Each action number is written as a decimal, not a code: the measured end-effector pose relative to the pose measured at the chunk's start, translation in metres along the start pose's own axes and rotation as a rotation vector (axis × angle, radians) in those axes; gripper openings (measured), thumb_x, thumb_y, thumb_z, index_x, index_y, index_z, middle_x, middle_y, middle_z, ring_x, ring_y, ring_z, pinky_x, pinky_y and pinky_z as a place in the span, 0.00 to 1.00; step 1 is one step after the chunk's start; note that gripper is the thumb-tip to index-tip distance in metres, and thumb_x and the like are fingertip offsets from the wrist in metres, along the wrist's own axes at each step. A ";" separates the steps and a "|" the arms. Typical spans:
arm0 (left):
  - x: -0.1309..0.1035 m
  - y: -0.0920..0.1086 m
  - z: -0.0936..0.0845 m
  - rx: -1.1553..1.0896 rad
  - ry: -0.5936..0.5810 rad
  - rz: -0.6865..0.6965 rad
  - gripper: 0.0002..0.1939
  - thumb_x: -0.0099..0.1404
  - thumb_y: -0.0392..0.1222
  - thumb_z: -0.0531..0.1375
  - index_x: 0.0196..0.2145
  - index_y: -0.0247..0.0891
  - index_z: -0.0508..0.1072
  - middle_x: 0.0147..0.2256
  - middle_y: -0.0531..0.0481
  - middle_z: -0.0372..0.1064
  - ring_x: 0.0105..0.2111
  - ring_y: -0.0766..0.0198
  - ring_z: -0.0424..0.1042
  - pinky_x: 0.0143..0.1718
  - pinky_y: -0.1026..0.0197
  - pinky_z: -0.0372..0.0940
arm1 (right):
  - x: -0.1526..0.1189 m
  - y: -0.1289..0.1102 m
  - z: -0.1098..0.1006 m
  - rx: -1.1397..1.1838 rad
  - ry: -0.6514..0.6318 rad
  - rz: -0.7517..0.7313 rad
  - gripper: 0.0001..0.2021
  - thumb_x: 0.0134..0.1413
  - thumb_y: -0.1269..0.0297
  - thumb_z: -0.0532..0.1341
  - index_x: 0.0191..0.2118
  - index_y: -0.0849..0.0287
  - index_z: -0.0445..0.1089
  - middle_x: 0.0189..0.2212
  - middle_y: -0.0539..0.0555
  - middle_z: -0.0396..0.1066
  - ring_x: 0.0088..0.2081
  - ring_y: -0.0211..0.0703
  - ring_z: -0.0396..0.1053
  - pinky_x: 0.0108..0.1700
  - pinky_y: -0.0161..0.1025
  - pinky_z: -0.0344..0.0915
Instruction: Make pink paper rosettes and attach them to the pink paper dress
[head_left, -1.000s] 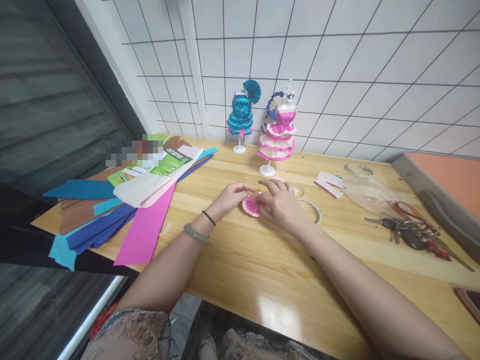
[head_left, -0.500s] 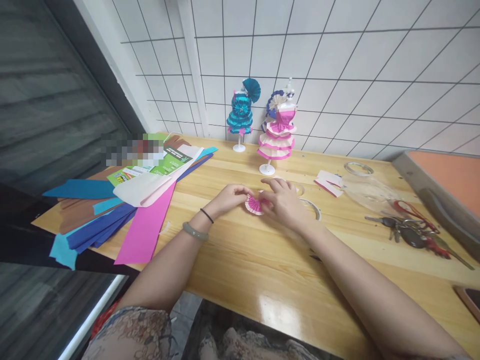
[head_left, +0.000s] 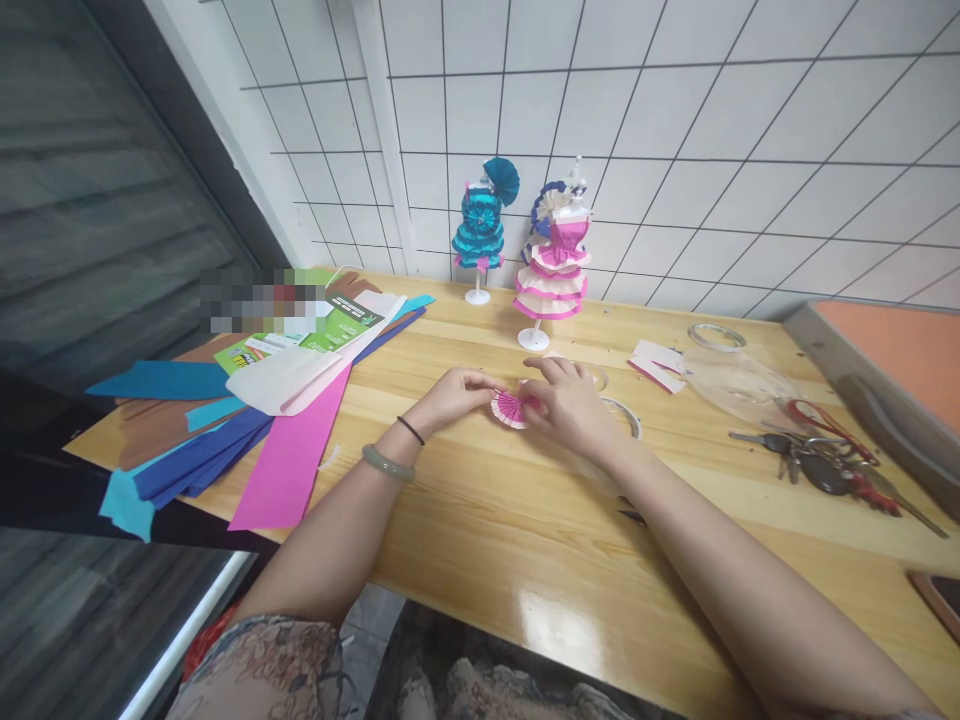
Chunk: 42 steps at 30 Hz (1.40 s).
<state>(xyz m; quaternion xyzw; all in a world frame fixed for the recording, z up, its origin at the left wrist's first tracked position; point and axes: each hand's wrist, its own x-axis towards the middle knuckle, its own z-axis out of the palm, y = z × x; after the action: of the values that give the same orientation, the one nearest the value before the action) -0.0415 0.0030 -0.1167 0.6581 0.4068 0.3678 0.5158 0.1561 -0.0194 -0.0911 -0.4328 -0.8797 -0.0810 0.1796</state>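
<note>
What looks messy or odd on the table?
Light blue paper pokes past the table at left, looking untidy. The keys on the right also look odd, sharing space with paper dresses.

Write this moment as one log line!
left hand: pinching pleated fan at left | right hand: holding its right side | behind: pink-and-white dress

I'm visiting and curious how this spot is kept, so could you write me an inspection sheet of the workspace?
Surface: wooden table, glossy, with light glare near the front edge.
Job's things: small pleated pink-and-white paper, between the hands.
Clutter: keys on the right; paper strips on the left, some overhanging the table's edge.
Hands: left hand pinches the paper's left edge; right hand has its fingers at the right side, grip partly hidden.
Cables: nothing seen.
Surroundings: white tiled wall behind; paper-dressed mannequins before it.
</note>
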 end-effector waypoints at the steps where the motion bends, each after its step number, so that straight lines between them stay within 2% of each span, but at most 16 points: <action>1: 0.000 0.001 0.000 -0.004 0.000 -0.007 0.12 0.53 0.39 0.59 0.36 0.34 0.76 0.37 0.45 0.74 0.38 0.61 0.71 0.43 0.60 0.63 | 0.000 0.000 0.000 0.005 0.001 -0.001 0.09 0.51 0.67 0.55 0.34 0.57 0.72 0.49 0.61 0.64 0.48 0.55 0.58 0.44 0.50 0.52; 6: -0.001 0.002 0.000 -0.042 0.005 -0.044 0.12 0.53 0.39 0.60 0.35 0.33 0.76 0.36 0.44 0.74 0.38 0.60 0.71 0.43 0.59 0.63 | -0.001 0.000 -0.002 0.031 -0.018 -0.003 0.08 0.51 0.66 0.55 0.33 0.58 0.72 0.49 0.60 0.64 0.48 0.55 0.59 0.44 0.49 0.53; 15: 0.001 0.000 0.000 -0.071 0.032 -0.030 0.13 0.53 0.38 0.60 0.36 0.33 0.75 0.38 0.44 0.73 0.41 0.60 0.70 0.46 0.58 0.61 | 0.001 0.000 -0.003 0.046 -0.025 -0.013 0.07 0.51 0.67 0.56 0.32 0.58 0.72 0.48 0.59 0.65 0.48 0.53 0.59 0.44 0.48 0.53; 21: 0.002 -0.003 0.001 -0.149 0.010 -0.072 0.13 0.53 0.39 0.60 0.37 0.32 0.74 0.36 0.44 0.73 0.36 0.63 0.70 0.42 0.59 0.62 | 0.001 0.000 -0.003 0.061 -0.008 -0.002 0.07 0.51 0.68 0.55 0.30 0.57 0.71 0.47 0.58 0.66 0.48 0.53 0.60 0.44 0.48 0.53; 23: 0.002 -0.002 0.002 -0.241 -0.005 -0.099 0.19 0.54 0.39 0.60 0.44 0.33 0.71 0.36 0.45 0.72 0.34 0.66 0.70 0.39 0.59 0.63 | 0.001 0.001 -0.002 0.062 0.006 0.030 0.07 0.50 0.68 0.55 0.29 0.58 0.71 0.47 0.58 0.66 0.48 0.53 0.60 0.44 0.48 0.54; 27: -0.001 0.004 0.008 -0.376 0.037 -0.141 0.35 0.54 0.42 0.62 0.57 0.41 0.53 0.33 0.49 0.71 0.32 0.67 0.70 0.37 0.59 0.65 | 0.002 0.002 0.002 0.071 0.077 0.125 0.06 0.49 0.68 0.56 0.30 0.58 0.70 0.46 0.59 0.67 0.48 0.54 0.60 0.43 0.48 0.54; 30: -0.003 0.007 0.015 -0.426 -0.011 -0.184 0.42 0.53 0.43 0.63 0.60 0.43 0.45 0.34 0.47 0.71 0.33 0.64 0.71 0.37 0.58 0.64 | 0.002 0.002 0.004 0.100 0.167 0.185 0.06 0.50 0.67 0.55 0.31 0.58 0.70 0.45 0.60 0.68 0.46 0.54 0.61 0.43 0.49 0.54; 33: -0.003 0.005 0.023 -0.409 -0.067 -0.144 0.46 0.51 0.39 0.65 0.60 0.42 0.43 0.35 0.47 0.70 0.32 0.66 0.70 0.36 0.59 0.63 | 0.002 0.002 0.004 0.122 0.227 0.225 0.05 0.50 0.67 0.56 0.30 0.58 0.69 0.44 0.60 0.68 0.46 0.54 0.61 0.44 0.49 0.54; 35: -0.001 0.003 0.029 -0.323 -0.010 -0.069 0.48 0.49 0.37 0.65 0.60 0.40 0.42 0.32 0.50 0.68 0.31 0.68 0.68 0.37 0.60 0.62 | 0.002 0.002 0.004 0.127 0.248 0.251 0.05 0.49 0.67 0.56 0.30 0.57 0.69 0.43 0.59 0.69 0.46 0.54 0.61 0.44 0.49 0.53; 38: -0.001 0.003 0.037 -0.102 0.192 0.073 0.45 0.50 0.40 0.65 0.59 0.39 0.44 0.29 0.54 0.65 0.31 0.69 0.67 0.38 0.61 0.61 | 0.002 0.005 0.006 0.129 0.266 0.306 0.06 0.50 0.66 0.56 0.31 0.57 0.69 0.42 0.59 0.69 0.45 0.55 0.61 0.44 0.50 0.53; 40: -0.004 0.005 0.040 0.087 0.329 0.156 0.39 0.50 0.43 0.64 0.56 0.39 0.50 0.30 0.53 0.65 0.32 0.67 0.67 0.39 0.61 0.61 | 0.002 0.008 0.007 0.145 0.272 0.348 0.06 0.50 0.65 0.55 0.32 0.57 0.69 0.42 0.59 0.69 0.44 0.54 0.62 0.43 0.49 0.54; 42: -0.007 0.009 0.043 0.279 0.406 0.219 0.30 0.51 0.46 0.63 0.50 0.40 0.58 0.32 0.51 0.66 0.35 0.65 0.67 0.41 0.60 0.60 | 0.002 0.010 0.010 0.192 0.285 0.375 0.07 0.50 0.64 0.55 0.31 0.57 0.69 0.41 0.59 0.70 0.42 0.53 0.63 0.42 0.49 0.55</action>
<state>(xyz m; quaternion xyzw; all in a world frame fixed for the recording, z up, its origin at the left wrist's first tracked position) -0.0044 -0.0208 -0.1165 0.6757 0.4751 0.4864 0.2849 0.1606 -0.0089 -0.0995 -0.5535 -0.7535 -0.0228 0.3541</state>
